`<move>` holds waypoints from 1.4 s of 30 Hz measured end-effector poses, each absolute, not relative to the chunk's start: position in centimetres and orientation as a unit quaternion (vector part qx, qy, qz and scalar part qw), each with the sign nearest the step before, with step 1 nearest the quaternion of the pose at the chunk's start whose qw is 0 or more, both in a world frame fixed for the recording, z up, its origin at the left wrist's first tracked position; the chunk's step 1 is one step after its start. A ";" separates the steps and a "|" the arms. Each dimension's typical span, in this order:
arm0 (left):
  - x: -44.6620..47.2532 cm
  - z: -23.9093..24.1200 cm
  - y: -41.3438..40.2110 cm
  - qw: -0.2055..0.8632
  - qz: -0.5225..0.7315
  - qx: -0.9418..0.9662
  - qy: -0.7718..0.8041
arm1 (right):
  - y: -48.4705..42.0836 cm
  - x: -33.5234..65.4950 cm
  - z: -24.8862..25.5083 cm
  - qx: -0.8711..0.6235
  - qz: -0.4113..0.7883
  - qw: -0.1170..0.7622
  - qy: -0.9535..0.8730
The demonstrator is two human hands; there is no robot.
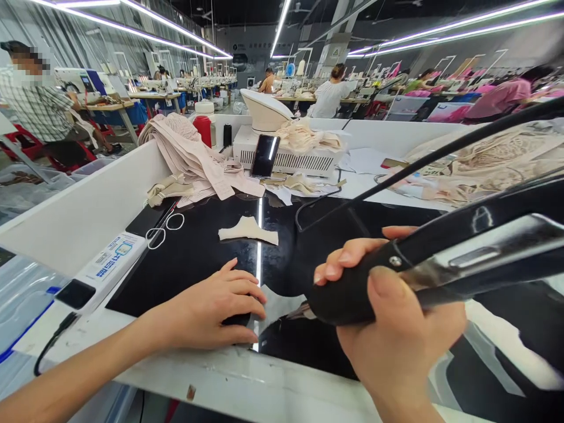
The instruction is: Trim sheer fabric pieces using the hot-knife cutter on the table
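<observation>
My right hand [392, 329] is closed round the black handle of a long corded tool [462, 258]. The tool's metal tip [299, 311] points left and touches the glossy black work surface [198, 258]. My left hand [215, 305] lies flat and open on that surface just left of the tip, fingers pressing down on a dark patch. A small cream fabric piece [249, 230] lies further back, apart from both hands.
Scissors with white ring handles [164, 228] and a white control box [106, 267] sit at the left. Behind are a beige fabric pile [189, 155], a red cup [202, 129], a phone [264, 155] leaning on a white machine [286, 155], and more fabric [484, 161] at right. Other people work at distant tables.
</observation>
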State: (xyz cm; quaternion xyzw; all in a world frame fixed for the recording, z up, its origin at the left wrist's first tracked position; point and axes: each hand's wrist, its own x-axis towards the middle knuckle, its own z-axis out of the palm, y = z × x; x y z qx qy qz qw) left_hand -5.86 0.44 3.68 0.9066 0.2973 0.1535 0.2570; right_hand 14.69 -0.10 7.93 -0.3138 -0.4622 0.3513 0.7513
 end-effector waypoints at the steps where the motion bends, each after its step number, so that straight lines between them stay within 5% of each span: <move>1: -5.7 3.6 0.5 0.248 0.158 0.909 0.296 | 0.2 15.0 8.1 -0.318 0.341 0.761 -0.451; 42: -3.8 2.2 0.6 0.213 0.117 0.928 0.284 | 1.2 16.8 6.4 -0.337 0.284 0.770 -0.462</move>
